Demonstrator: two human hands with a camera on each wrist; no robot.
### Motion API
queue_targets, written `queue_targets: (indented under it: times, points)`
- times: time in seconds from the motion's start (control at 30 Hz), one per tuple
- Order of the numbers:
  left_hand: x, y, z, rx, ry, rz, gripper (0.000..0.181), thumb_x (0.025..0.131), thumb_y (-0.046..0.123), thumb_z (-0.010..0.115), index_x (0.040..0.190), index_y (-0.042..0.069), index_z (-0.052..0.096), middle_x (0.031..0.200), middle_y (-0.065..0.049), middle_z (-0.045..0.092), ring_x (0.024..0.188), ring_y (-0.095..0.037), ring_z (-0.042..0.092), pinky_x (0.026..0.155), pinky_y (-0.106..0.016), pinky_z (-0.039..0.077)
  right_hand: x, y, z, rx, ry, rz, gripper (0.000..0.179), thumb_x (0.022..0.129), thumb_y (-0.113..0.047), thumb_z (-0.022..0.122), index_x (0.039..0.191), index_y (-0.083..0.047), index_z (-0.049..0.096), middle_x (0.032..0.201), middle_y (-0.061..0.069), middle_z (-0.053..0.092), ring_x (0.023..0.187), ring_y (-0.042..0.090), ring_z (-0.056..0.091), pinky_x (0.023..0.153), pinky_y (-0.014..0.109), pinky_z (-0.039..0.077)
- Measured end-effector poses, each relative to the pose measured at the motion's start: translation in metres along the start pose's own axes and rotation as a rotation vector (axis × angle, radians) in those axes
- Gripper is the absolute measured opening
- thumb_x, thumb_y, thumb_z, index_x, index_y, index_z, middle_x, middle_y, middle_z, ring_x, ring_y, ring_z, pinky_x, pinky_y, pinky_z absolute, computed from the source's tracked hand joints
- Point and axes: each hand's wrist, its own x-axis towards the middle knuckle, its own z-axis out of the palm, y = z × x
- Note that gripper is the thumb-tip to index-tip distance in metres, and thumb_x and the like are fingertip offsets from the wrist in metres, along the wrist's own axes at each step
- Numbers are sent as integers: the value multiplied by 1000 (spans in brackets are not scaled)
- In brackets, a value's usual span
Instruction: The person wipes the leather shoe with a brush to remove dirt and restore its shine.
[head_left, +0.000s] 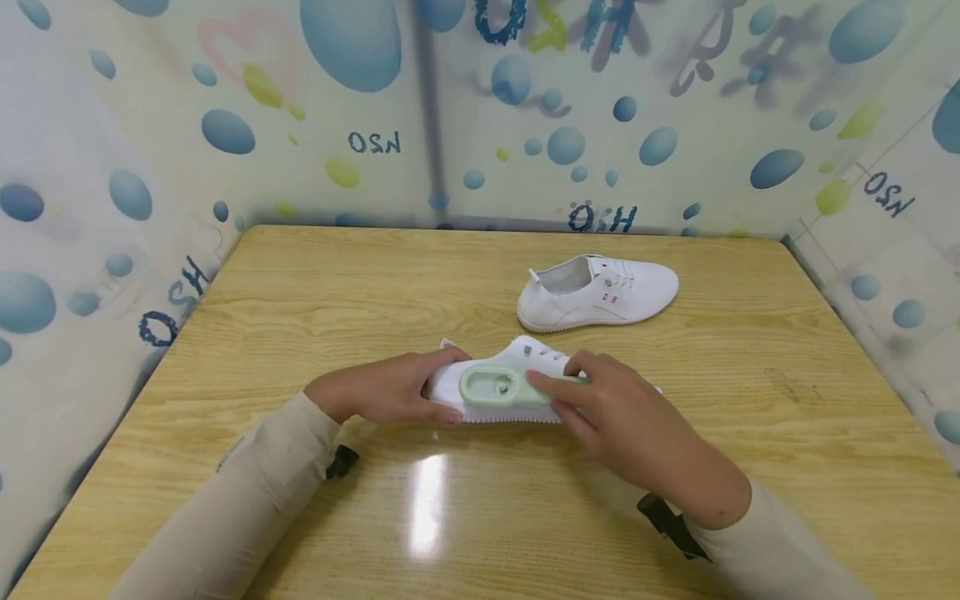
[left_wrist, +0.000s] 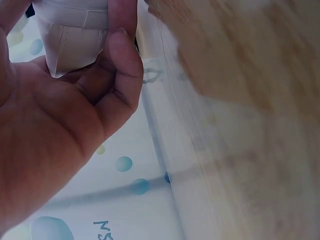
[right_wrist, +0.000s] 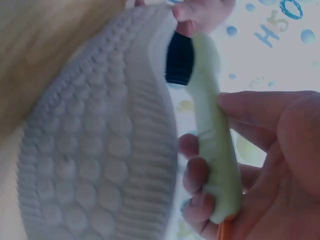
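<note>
My left hand (head_left: 405, 387) grips the heel end of a white shoe (head_left: 448, 382), which is tipped on its side with the sole edge toward me. In the left wrist view the heel (left_wrist: 75, 45) lies between thumb and curled fingers. My right hand (head_left: 622, 412) holds a pale green brush (head_left: 487, 386) by its handle, the head lying over the shoe's side. The right wrist view shows dark bristles (right_wrist: 179, 59) facing the shoe's upper edge, and the bumpy sole (right_wrist: 90, 150) beside the brush. My right hand covers part of the toe.
A second white shoe (head_left: 600, 292) stands upright on the wooden table (head_left: 360, 283) behind the first, toe to the right. Walls (head_left: 465, 117) printed with blue bubbles enclose the table at the back and sides.
</note>
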Motion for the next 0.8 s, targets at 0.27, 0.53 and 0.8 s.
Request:
queue_targets:
  times: [0.27,0.53,0.8]
  points:
    - [1,-2,0,-19,-7,-19,61,90,35,75,141,26,43,114,1,61,98,-16,60,86,-35,49,-7,8,-23,-44,-21,48,40,87,-10,75,126,-23,71,99,7,65,81,17,57,70,35,48]
    - [0,-3,0,-23,-2,-12,61,90,35,76,141,25,44,115,0,61,97,-16,60,85,-34,50,-5,3,-17,-39,-67,72,38,87,-17,76,125,-23,71,107,6,66,78,13,57,61,28,47]
    - [0,-1,0,-18,-3,-5,62,90,35,75,141,24,43,114,0,62,95,-15,61,84,-33,50,-1,-2,-2,-22,-46,21,40,90,-17,72,130,-18,64,109,7,68,89,21,66,67,39,55]
